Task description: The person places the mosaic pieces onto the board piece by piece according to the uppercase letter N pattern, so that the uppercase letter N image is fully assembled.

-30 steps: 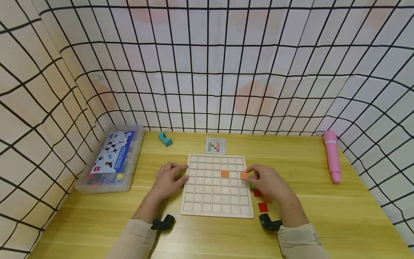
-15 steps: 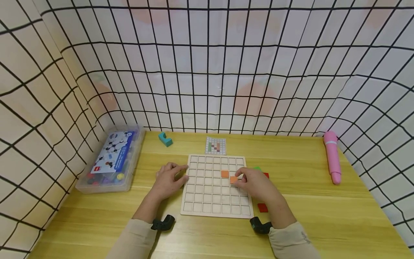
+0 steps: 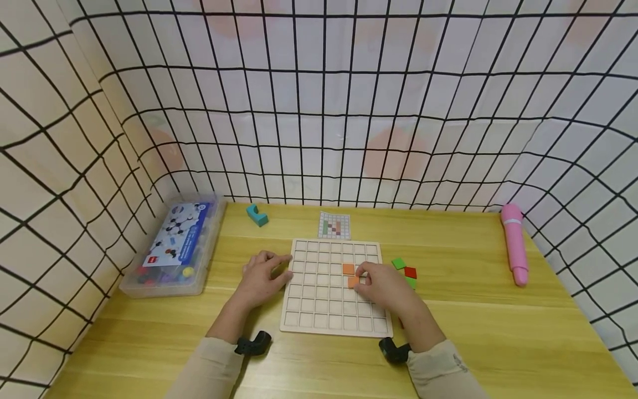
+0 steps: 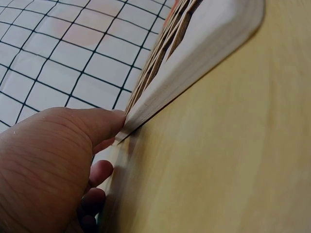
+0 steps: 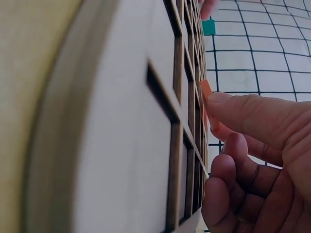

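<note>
Tile (image 3: 352,282) pinched in our right grip (image 3: 384,285), desk (image 3: 463,266) stretching rightward; our parted left grip (image 3: 263,281) touches the board edge (image 3: 286,302).

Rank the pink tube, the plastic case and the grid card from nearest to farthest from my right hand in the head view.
From the right hand:
1. Grid card, at the board's far edge.
2. Pink tube, off to the right.
3. Plastic case, past the left hand.
</note>
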`<state>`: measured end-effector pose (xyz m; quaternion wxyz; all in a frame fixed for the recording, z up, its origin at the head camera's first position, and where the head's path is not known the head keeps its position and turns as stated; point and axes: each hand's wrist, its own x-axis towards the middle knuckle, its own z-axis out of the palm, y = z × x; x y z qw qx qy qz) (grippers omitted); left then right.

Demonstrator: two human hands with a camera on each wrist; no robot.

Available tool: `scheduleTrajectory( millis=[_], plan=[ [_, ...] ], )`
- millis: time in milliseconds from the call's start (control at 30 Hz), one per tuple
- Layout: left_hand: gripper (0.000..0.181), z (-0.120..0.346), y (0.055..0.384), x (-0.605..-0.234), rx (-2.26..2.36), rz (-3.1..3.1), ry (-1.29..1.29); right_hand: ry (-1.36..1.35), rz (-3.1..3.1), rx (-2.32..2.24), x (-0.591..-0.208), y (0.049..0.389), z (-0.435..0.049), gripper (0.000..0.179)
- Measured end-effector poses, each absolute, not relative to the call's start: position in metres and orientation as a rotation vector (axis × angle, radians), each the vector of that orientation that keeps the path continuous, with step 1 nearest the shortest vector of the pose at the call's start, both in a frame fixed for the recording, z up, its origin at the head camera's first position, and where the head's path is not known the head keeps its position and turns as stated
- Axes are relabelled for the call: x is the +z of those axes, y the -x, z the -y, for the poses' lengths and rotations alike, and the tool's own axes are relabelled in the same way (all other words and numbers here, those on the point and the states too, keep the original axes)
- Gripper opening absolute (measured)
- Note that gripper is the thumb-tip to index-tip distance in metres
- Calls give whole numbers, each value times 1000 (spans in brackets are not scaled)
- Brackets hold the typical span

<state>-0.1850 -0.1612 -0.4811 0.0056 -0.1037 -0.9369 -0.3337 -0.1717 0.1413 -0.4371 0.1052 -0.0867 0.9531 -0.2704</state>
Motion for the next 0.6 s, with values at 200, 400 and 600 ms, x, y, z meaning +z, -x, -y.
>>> scheduleTrajectory(
  millis=[200,400,600],
  plan=[
    [44,160,185,-481,-1045,2940,317,245,-2825,-763,-439,175,-140,20],
    [43,160,185,-480,-1046,2939,311,283,-2828,-756,-440,176,-138,19],
    [44,159,185,-480,-1038,2941,314,305,-2827,-759,-441,177,-135,17]
  ],
)
